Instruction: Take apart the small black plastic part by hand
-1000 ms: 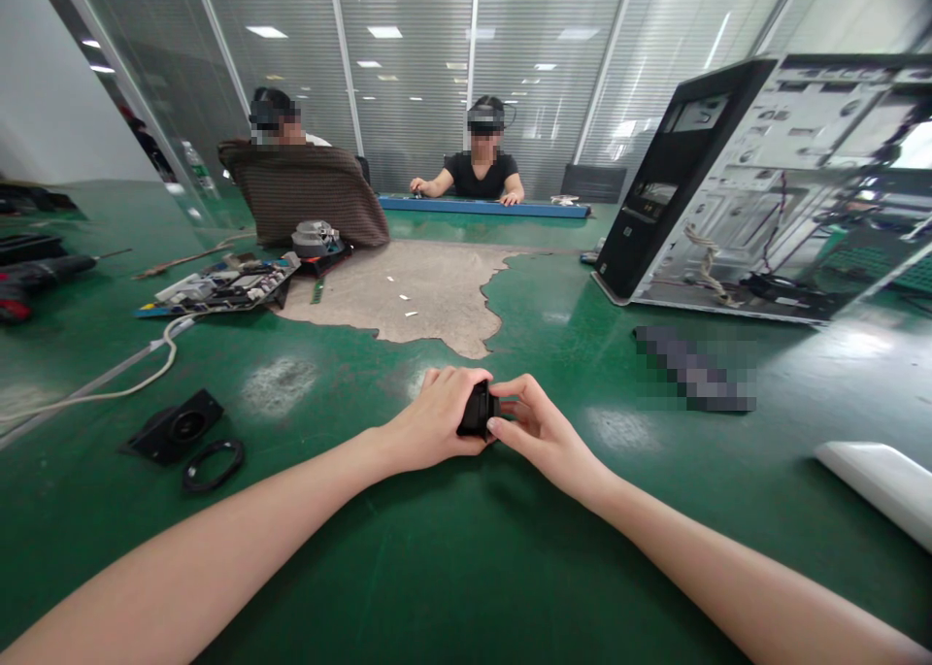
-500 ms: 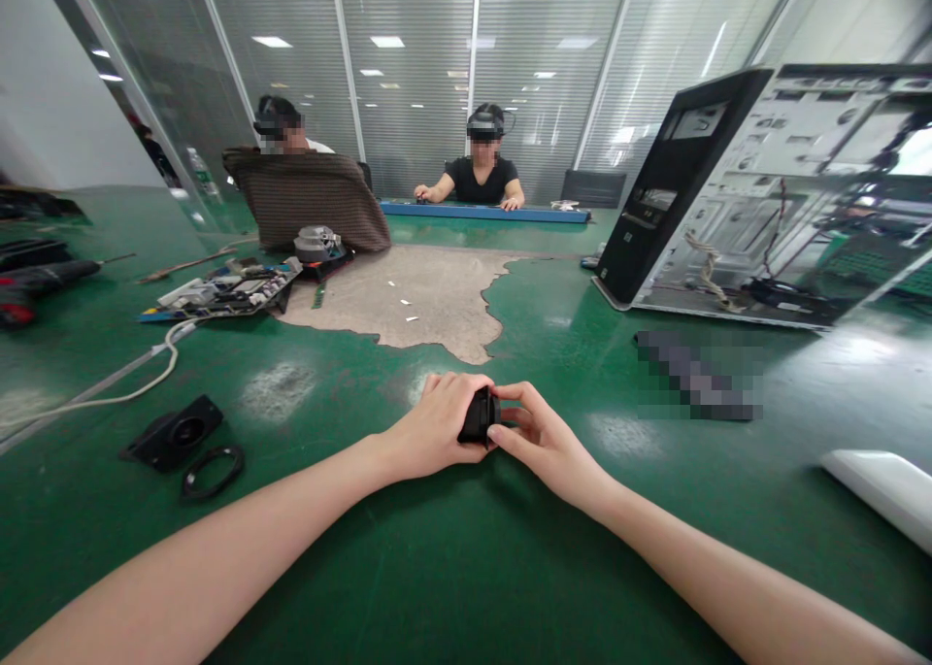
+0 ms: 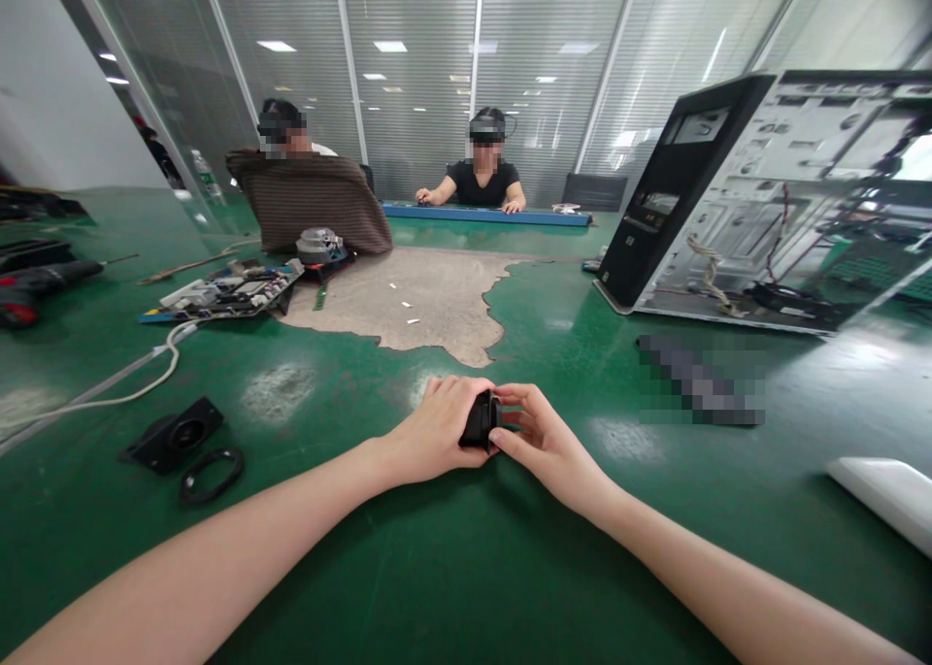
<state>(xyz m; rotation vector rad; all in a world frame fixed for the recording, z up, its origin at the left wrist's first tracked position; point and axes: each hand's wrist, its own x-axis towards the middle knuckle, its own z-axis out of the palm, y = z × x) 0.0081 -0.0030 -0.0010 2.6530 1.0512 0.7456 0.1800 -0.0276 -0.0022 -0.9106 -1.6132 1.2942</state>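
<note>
Between my two hands is a small black plastic part (image 3: 478, 422), box-shaped with a rim at its right end; its exact kind does not show. My left hand (image 3: 437, 432) wraps round its left side and hides much of it. From the right, my right hand (image 3: 543, 437) pinches the rim between thumb and fingers. Off to the left on the green table (image 3: 349, 568) lie a black square piece with a round opening (image 3: 182, 432) and, just in front of it, a black ring (image 3: 212, 476).
An open computer case (image 3: 699, 209) stands at the right, with a blurred dark object (image 3: 699, 383) before it. A white object (image 3: 884, 495) lies near the right edge. A circuit board (image 3: 225, 291), a cable (image 3: 167, 364) and a drill (image 3: 44, 286) are leftward. Two people (image 3: 484, 175) sit opposite.
Both hands keep their hold on the black part with hardly any movement. The whole view has shifted very slightly.
</note>
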